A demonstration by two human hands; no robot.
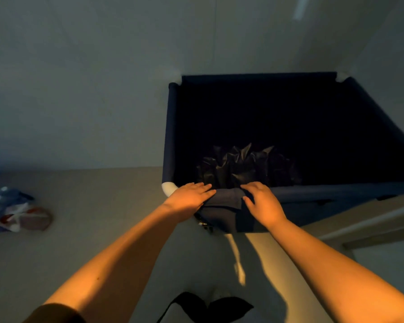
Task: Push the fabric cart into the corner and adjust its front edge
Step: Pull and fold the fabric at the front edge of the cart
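The dark blue fabric cart (170, 127) stands against the pale wall at the right, its open top toward me, with white corner joints showing. A crumpled black plastic bag (240, 166) lies inside near the front. Both my hands rest on the cart's front edge (313, 191). My left hand (191, 197) lies flat by the front left corner, fingers on a bunched fold of blue fabric (226, 203). My right hand (264, 203) presses the same fold from the right, fingers spread and curled over it.
A dotted blue bag with reddish items (12, 208) lies on the floor at the far left. A dark piece of cloth (210, 306) is on the floor near my feet. A pale door or panel edge (371, 224) sits to the right of the cart.
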